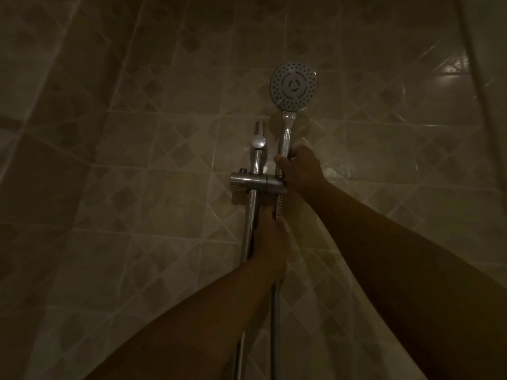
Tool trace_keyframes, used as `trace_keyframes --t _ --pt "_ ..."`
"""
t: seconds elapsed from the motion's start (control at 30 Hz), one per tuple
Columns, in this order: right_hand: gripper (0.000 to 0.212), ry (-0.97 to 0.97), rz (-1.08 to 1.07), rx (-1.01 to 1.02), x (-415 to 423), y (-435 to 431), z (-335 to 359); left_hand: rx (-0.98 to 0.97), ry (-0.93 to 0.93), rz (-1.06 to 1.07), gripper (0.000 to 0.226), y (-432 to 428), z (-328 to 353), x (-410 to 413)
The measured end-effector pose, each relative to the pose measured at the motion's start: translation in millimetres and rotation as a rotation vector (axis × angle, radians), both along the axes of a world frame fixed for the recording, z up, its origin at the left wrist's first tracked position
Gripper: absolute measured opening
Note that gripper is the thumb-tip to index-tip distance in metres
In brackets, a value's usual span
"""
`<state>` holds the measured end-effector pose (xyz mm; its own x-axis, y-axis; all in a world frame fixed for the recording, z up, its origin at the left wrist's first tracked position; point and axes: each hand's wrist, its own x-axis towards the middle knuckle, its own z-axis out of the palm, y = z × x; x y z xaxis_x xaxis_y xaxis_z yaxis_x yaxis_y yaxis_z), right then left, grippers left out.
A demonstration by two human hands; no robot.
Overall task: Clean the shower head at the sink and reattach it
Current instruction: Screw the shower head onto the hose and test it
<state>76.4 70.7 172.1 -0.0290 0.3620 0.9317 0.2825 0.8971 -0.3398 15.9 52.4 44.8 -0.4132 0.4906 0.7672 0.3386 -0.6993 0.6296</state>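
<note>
The wall (109, 160) has glossy beige tiles with a diamond pattern, in dim light. A round chrome rail (251, 223) stands upright on it and carries a shiny cylindrical holder (248, 184). Just under the holder the left hand (271, 239) has its fingers curled round the ribbed metal hose (275, 311), close beside the rail. The shower head (294, 85), a round flat disc with many small holes, stands upright in the holder. The right hand (300, 171) grips its smooth chrome handle just above the holder.
</note>
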Motion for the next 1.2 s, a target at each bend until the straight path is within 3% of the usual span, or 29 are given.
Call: trace_keyframes --t 0.27,0.43,0.73,0.97,1.2 --pt "0.035 0.042 -0.108 -0.052 -6 -8 -3 -0.126 0.076 -0.018 0.027 -17 -9 -9" --pt "0.035 0.008 -0.137 -0.118 -7 -14 -16 -0.231 0.106 -0.107 0.016 -23 -32 -15" --pt "0.022 -0.006 -0.186 -0.242 -4 -39 -14 -0.224 0.075 -0.21 0.014 -55 -36 -20" --pt "0.025 -0.017 -0.034 -0.291 7 -56 -15 -0.292 0.152 -0.1 0.016 -75 -30 -12" --pt "0.029 -0.096 -0.168 -0.224 0 -51 -6 -0.25 0.062 -0.185 0.03 -63 -35 -13"
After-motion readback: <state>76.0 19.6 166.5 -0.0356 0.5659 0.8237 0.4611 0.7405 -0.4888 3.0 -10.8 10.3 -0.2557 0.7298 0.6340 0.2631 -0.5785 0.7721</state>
